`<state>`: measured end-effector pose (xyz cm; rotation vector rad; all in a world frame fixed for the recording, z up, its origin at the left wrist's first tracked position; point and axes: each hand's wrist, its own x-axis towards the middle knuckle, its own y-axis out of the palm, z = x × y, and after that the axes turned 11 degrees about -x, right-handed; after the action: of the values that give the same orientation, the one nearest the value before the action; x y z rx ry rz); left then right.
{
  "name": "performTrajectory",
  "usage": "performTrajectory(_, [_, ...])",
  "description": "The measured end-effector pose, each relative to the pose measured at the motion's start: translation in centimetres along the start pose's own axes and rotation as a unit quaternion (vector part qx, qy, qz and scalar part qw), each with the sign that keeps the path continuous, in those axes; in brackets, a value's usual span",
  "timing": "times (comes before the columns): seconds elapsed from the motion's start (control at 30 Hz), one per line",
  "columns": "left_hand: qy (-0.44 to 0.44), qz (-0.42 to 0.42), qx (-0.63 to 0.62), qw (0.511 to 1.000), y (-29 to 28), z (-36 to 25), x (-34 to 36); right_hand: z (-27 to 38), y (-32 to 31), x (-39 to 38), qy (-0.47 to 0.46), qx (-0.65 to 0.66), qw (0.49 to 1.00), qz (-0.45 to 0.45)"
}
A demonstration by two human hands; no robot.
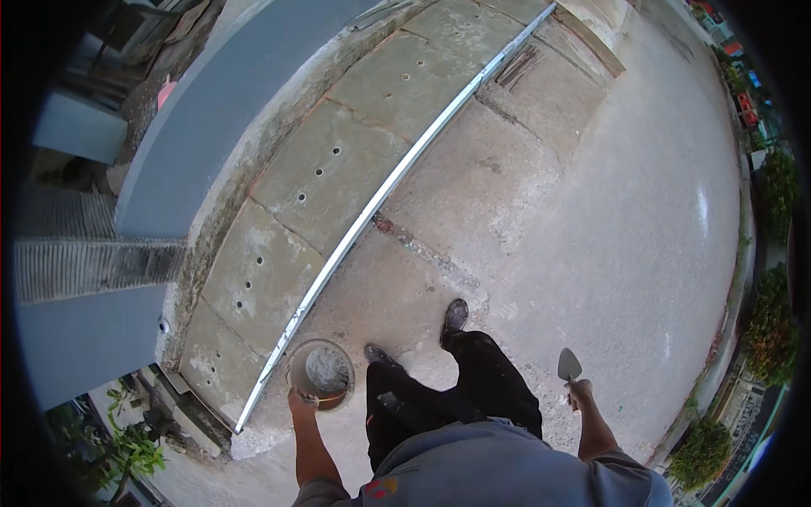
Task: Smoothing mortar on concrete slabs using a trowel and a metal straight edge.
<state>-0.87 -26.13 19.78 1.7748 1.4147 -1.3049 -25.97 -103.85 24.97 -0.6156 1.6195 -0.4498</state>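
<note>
Gripping a bucket [299,363] and a trowel [569,365]

The left hand [302,400] is clasping the bucket at its near edge; whether by rim or handle, I cannot tell. At the person's left, the bucket is holding a grey mix [328,368]. At the right, the right hand [579,390] is gripping the trowel, whose blade is pointing forward. Farther out, a long pale bar [395,176] is edging grey panels [363,160] dotted with holes; beyond them, a blue-grey wall [236,93] is standing.
</note>
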Motion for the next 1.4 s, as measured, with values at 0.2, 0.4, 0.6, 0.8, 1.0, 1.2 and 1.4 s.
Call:
performTrajectory(0.2, [-0.006,0.049,0.037,0.998,3.5,3.2,-3.5,8.5,-8.3,7.2,-0.052,0.044,0.998,-0.019])
performTrajectory(0.4, [-0.021,-0.035,-0.005,0.999,10.9,9.0,-8.5,22.1,-16.6,11.8,-0.108,0.043,0.992,-0.038])
performTrajectory(0.6, [-0.037,0.011,0.033,0.999,20.5,14.3,-9.8,33.4,-22.1,13.4,-0.118,0.030,0.991,-0.052])
performTrajectory(0.8, [-0.043,0.096,0.038,0.994,29.9,18.4,-10.4,37.0,-27.2,14.6,-0.078,0.028,0.995,-0.058])
performTrajectory(1.0, [-0.024,0.115,0.025,0.993,40.4,22.2,-12.6,42.6,-34.7,17.0,-0.046,0.020,0.994,-0.101])
performTrajectory(1.2, [0.024,0.151,0.052,0.987,50.6,24.6,-17.2,57.2,-42.0,21.6,-0.171,-0.082,0.970,-0.150])
performTrajectory(1.4, [0.095,0.127,0.041,0.986,61.2,29.7,-20.7,76.9,-49.4,30.5,-0.422,-0.215,0.856,-0.207])
